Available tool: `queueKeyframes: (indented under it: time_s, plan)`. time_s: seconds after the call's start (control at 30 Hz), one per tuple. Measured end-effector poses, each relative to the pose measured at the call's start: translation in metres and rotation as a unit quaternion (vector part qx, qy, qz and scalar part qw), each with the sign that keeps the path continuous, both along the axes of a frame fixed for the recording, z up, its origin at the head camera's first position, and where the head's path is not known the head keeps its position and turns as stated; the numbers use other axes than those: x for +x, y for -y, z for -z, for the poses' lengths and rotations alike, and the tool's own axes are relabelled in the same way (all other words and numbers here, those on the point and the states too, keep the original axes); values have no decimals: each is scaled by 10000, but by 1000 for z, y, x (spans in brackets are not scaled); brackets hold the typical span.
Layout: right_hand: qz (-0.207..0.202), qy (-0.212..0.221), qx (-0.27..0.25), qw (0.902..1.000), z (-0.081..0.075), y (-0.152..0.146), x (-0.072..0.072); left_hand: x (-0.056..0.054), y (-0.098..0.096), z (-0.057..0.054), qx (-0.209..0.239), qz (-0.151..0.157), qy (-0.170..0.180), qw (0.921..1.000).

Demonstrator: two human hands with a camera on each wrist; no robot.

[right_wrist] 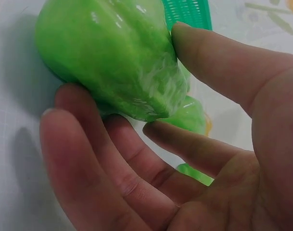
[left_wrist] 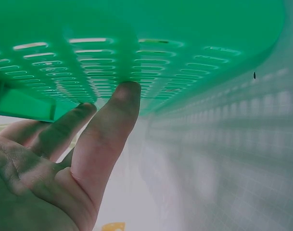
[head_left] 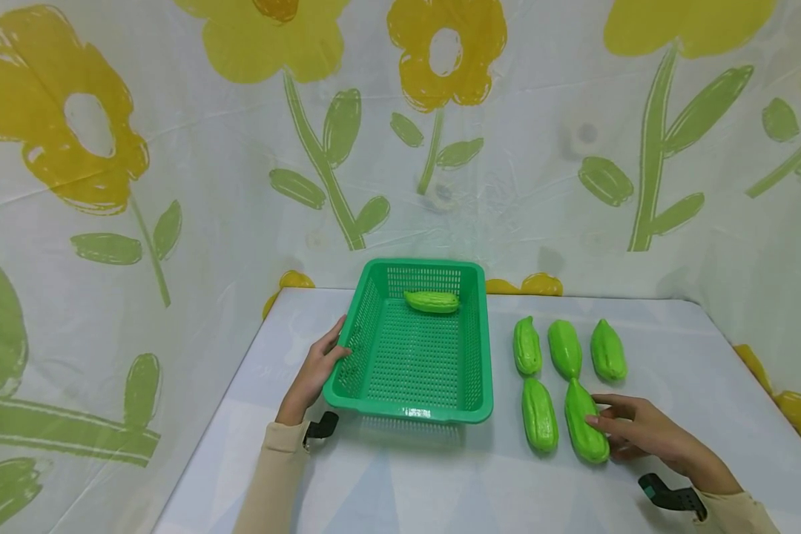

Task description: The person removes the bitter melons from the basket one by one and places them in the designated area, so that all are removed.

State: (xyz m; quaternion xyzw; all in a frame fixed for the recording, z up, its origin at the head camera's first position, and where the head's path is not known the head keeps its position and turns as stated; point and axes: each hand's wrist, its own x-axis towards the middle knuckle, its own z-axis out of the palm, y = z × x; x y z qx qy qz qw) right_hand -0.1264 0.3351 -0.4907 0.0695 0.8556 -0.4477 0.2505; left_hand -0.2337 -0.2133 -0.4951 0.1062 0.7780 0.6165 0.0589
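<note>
A bright green ridged bitter melon lies in the near row on the right side of the table. My right hand holds it from the right, thumb on top and fingers bent along its side. In the right wrist view the bitter melon fills the space between thumb and fingers. My left hand rests against the left side of a green plastic basket. The left wrist view has its fairly straight fingers touching the slotted wall. One bitter melon lies in the basket's far end.
Beside the held one lies another bitter melon. Behind them are three more: a left one, a middle one and a right one. Flower-printed sheeting hangs behind and beside the pale table.
</note>
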Motion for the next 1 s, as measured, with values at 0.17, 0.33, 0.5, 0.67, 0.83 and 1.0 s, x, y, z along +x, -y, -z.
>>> queueKeyframes:
  time_s: [0.17, 0.33, 0.5, 0.67, 0.83, 1.0]
  plan:
    - [7, 46, -11, 10000, -2, 1, 2, 0, 0, 0, 16, 10, 22, 10000]
    - [-13, 74, -32, 10000, -3, 0, 3, 1, 1, -1, 10, -13, 67, 10000]
    - [-52, 42, -86, 9999, -4, -3, 4, 2, 1, -2, -3, 6, 76, 10000]
    - [-95, -54, -110, 9999, -10, -8, 5, 1, 1, -1, -14, 3, 64, 10000]
    - [-56, -196, 12, 9998, -17, -13, 2, 1, 0, -1, 4, -3, 77, 10000]
    - [-1, -368, 107, 9993, -25, -16, -2, 2, 1, -2, -17, -22, 97, 9999]
